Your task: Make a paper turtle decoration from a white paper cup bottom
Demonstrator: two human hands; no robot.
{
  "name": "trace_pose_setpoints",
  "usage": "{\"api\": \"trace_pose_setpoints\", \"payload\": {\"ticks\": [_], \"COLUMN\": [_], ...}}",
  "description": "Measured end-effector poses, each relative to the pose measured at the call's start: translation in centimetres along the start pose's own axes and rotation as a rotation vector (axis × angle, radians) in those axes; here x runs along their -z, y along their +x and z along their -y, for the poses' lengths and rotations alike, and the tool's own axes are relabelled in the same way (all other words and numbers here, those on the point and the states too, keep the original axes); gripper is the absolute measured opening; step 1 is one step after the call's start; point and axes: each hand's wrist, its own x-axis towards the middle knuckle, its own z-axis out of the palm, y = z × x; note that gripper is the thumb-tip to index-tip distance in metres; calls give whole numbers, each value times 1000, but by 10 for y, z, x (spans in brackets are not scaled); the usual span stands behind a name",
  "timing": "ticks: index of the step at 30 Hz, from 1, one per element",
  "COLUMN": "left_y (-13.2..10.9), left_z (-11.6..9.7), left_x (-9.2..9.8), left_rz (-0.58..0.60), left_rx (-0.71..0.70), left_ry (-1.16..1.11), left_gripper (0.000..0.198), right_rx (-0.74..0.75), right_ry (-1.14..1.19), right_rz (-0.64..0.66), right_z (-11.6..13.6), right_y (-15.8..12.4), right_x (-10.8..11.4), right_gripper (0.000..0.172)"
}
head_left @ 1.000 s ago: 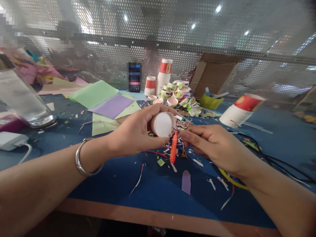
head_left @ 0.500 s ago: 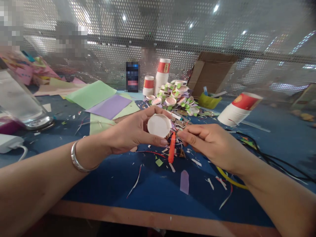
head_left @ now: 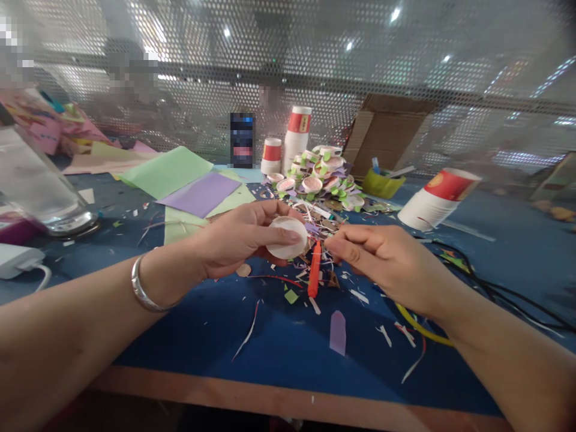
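Note:
My left hand [head_left: 252,237] grips a small white disc, which looks like a paper cup bottom [head_left: 279,243], with the thumb lying across its face. To its right, my right hand [head_left: 369,258] has thumb and forefinger pinched together. Anything between those fingertips is too small to make out. An orange marker pen [head_left: 314,273] stands out between the two hands, above a litter of paper scraps [head_left: 346,282]. Nearer me lies a purple paper tab [head_left: 338,333] on the blue table [head_left: 288,366].
Behind my hands rises a pile of small cup-bottom pieces with green and purple tabs [head_left: 326,174]. Stacked paper cups [head_left: 297,135] stand behind it; another stack [head_left: 438,198] leans right. Coloured sheets [head_left: 198,195] and a glass of water [head_left: 49,186] are left, black cables [head_left: 486,282] right.
My left thumb has moved from the rim of the cup bottom onto its face, and the piece has tilted and shifted slightly down and left. My right hand has hardly moved.

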Motion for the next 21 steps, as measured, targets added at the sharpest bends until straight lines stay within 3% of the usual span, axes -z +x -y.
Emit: {"api": "trace_pose_setpoints", "payload": {"ticks": [5, 11, 17, 21], "left_y": [-1, -5, -5, -5], "left_z": [6, 11, 11, 10], "left_x": [-4, -16, -15, -12], "left_rz": [-60, 55, 37, 37], "left_rx": [-81, -109, -122, -179], "left_ry": [116, 111, 150, 335], "left_gripper": [28, 29, 23, 21], "right_rx": [-103, -75, -43, -24], "right_ry": [149, 107, 145, 157], "right_rz": [-27, -22, -37, -57], "right_z": [4, 2, 1, 1], "right_y": [-2, -1, 0, -1], "right_x": [-2, -12, -16, -16], "right_gripper": [49, 32, 26, 22]}}
